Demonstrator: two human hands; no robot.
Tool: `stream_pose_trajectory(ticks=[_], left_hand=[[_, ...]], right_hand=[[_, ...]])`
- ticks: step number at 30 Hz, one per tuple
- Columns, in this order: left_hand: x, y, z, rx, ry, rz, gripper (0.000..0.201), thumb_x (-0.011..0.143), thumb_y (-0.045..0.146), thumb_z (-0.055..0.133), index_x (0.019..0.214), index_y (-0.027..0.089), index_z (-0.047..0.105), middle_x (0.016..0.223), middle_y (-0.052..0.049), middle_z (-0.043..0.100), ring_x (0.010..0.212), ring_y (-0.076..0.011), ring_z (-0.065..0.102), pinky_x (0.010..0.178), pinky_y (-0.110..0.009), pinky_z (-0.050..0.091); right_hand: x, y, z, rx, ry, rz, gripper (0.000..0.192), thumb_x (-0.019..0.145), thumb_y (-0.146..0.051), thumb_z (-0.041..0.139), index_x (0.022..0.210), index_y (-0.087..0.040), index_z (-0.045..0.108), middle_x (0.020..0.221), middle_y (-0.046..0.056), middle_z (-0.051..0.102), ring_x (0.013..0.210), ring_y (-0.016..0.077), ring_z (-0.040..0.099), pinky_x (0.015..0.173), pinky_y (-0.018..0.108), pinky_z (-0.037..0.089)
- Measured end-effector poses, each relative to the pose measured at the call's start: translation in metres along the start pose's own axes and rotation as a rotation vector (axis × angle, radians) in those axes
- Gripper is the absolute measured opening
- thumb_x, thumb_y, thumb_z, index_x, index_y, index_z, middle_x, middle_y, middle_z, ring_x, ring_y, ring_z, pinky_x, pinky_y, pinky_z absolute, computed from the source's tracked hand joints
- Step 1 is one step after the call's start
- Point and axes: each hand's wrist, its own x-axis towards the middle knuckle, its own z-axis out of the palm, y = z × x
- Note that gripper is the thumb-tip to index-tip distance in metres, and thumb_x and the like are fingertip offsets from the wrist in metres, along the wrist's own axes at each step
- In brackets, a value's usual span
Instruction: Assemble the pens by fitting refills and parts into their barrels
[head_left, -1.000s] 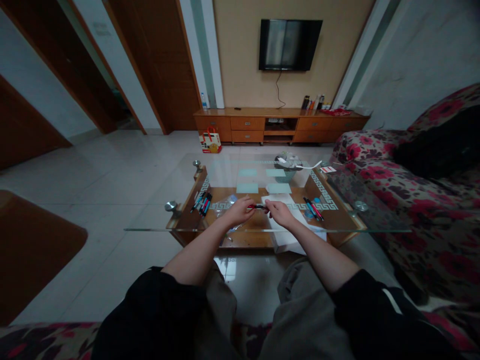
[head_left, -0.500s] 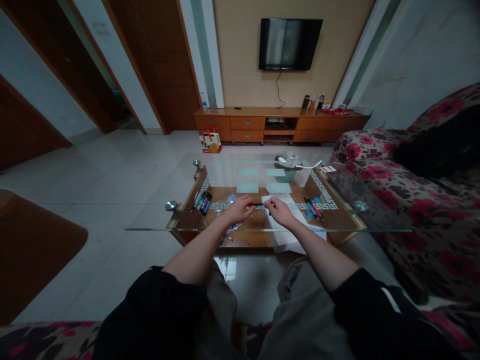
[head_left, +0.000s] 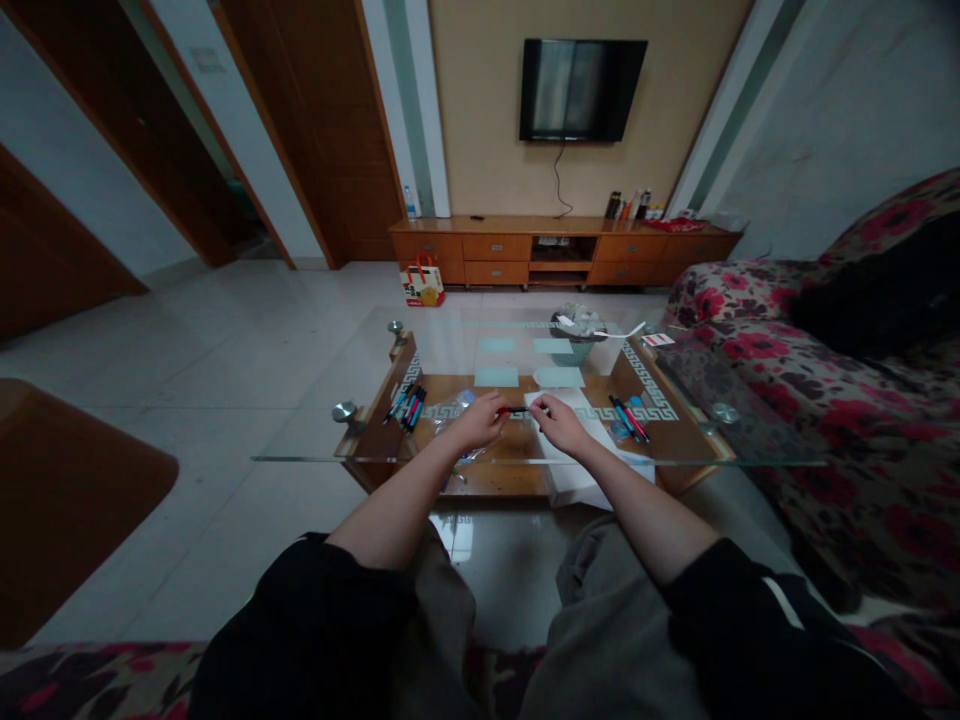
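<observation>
I have a red-and-black pen point(head_left: 516, 410) pinched at either end between my left hand point(head_left: 478, 422) and right hand point(head_left: 559, 425) over the glass table's point(head_left: 300, 459) near edge, seemingly mid-job, pen piles point(head_left: 406, 407) waiting at both ends.

A television point(head_left: 583, 89) hangs above the wooden cabinet point(head_left: 562, 249).

A glass-topped table point(head_left: 480, 458) on a wooden frame stands on the tiled floor point(head_left: 225, 340). On the glass lie a bunch of pens point(head_left: 406, 406) at the left, more pens point(head_left: 627, 417) at the right, white paper point(head_left: 581, 425) near the middle, and a bowl point(head_left: 574, 337) at the far edge beside a small card point(head_left: 657, 340).
</observation>
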Motion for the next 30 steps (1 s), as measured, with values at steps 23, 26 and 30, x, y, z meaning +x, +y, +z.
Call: stream_pose_trajectory(ticks=[23,26,30], left_hand=[[-0.006,-0.01,-0.006,0.068,0.001,-0.123,0.025,0.098,0.034,0.048,0.1,0.02,0.068,0.089,-0.005,0.063,0.082,-0.0168,0.058,0.076,-0.028,0.044],[-0.005,-0.01,-0.007,0.079,0.021,-0.115,0.022,0.096,0.033,0.053,0.101,0.02,0.069,0.092,-0.005,0.065,0.087,-0.0173,0.059,0.079,-0.028,0.045],[-0.004,-0.008,-0.008,0.119,0.039,-0.105,0.018,0.093,0.033,0.057,0.096,0.02,0.07,0.091,-0.005,0.066,0.089,-0.0183,0.059,0.079,-0.029,0.045]], right_hand=[[0.001,0.008,-0.003,0.006,0.12,0.087,0.026,0.096,-0.045,0.043,0.087,-0.023,0.054,0.079,0.001,0.064,0.068,0.0173,0.059,0.064,0.027,0.044],[0.002,0.009,-0.002,0.017,0.117,0.111,0.027,0.096,-0.044,0.042,0.084,-0.023,0.054,0.075,0.0,0.063,0.067,0.0179,0.059,0.064,0.027,0.044],[0.002,0.008,-0.002,0.037,0.11,0.111,0.026,0.095,-0.042,0.042,0.083,-0.023,0.055,0.075,0.0,0.064,0.068,0.0179,0.059,0.065,0.028,0.044]])
